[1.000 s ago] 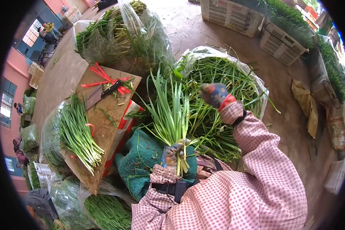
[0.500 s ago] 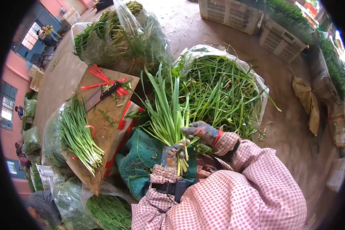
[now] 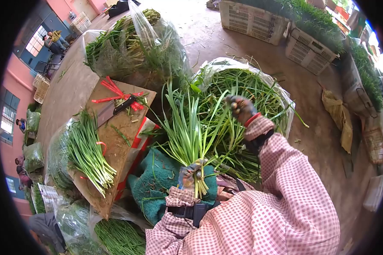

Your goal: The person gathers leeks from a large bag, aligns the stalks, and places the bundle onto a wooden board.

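Gloved left hand (image 3: pixel 190 175), fingers tight around fanned chive bunch (image 3: pixel 187 131); right hand (image 3: pixel 239 107) pinching one flat blade (image 3: pixel 220 121).

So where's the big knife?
In the head view the cleaver lies on the wooden board to the person's left, next to the red ties and beyond the bundle of green stalks.

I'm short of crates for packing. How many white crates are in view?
2. One crate at the top centre; a second crate right of it, angled. Pale baskets far left may be more: too small to tell.
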`<state>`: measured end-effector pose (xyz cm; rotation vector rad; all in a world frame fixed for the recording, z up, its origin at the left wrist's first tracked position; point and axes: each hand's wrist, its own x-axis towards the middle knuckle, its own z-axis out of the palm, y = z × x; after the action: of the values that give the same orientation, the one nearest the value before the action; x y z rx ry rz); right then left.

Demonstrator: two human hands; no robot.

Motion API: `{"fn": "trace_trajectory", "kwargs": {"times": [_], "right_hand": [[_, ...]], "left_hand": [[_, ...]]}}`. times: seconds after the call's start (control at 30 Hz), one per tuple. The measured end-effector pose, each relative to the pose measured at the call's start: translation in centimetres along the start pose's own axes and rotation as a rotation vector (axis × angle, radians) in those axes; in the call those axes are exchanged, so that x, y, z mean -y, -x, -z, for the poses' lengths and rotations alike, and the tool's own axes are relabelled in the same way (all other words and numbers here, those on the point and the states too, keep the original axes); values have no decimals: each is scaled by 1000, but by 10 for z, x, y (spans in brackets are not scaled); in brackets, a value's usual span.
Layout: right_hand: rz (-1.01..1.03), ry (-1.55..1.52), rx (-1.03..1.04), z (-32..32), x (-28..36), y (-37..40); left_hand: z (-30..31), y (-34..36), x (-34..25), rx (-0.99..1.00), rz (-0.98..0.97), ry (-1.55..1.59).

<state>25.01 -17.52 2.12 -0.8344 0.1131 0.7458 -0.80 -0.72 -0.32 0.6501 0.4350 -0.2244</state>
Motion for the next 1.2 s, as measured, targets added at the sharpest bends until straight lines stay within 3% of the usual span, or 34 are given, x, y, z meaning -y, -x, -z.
{"fn": "trace_trajectory", "kwargs": {"times": [0.03, 0.17, 0.23, 0.27, 0.33, 0.37, 0.4, 0.43, 0.5, 0.57, 0.6, 0.63, 0.7, 0.73, 0.77, 0.83, 0.9, 0.97, 1.0, 1.03, 1.1, 1.17, 1.2], "right_hand": [[26, -20, -64, -3, 18, -3], [446, -106, 9, 63, 92, -40], [424, -201, -262, 53, 110, -18], [536, -237, -191, 37, 103, -8], [469, 602, 125, -9, 70, 61], [238, 726, 158, -25, 47, 77], [544, 962, 428, -27, 6, 87], [686, 1186, 536, -48, -14, 108], [1013, 1415, 546, -64, -44, 124], [772, 1813, 473, -63, -61, 136], [945, 1689, 415, -59, -65, 138], [946, 1697, 408, -53, -66, 141], [883, 1623, 460, -39, -64, 149], [751, 1651, 485, -35, -59, 158], [751, 1654, 485, -25, -59, 165], [747, 1551, 393, 2, -60, 175], [343, 1825, 274, 39, -45, 177], [343, 2156, 219, 57, -23, 181], [199, 1934, 103, 48, -16, 181], [194, 1936, 95, 43, -18, 175], [-43, 1416, -173, 31, -29, 154], [-179, 1561, -146, 18, -44, 131], [-112, 1717, -90, 30, -61, 113]], "left_hand": [[4, -1, 1, 11, -22, -78], [-8, 7, 2, 0, -184, -39], [-7, 6, -3, 6, -179, -114], [-7, 4, -3, 6, -184, -110], [-8, 0, 0, 26, -228, -121], [-9, -1, 3, 37, -243, -129], [-14, -2, 2, 37, -234, -131], [-23, -1, 0, -49, -239, -147], [-26, 1, 2, -131, -230, -176], [-20, 0, 5, 10, -334, -72], [-25, 2, 1, -139, -228, -82], [-30, 0, 3, -34, -331, -106], [-8, -9, -10, -9, -107, 68], [-17, -7, -14, -119, -131, 97], [-20, -5, -9, 29, -429, -92], [-19, -2, -19, -85, -288, 115], [-29, 1, -27, 209, -244, 418], [-39, 4, -34, 284, -240, 476], [-52, 8, -36, 371, -239, 531], [-60, 11, -35, 360, -249, 539], [-57, 11, -36, 482, -242, 486], [-61, 15, -39, 477, -370, 490], [-69, 21, -44, 496, -372, 460]]}}
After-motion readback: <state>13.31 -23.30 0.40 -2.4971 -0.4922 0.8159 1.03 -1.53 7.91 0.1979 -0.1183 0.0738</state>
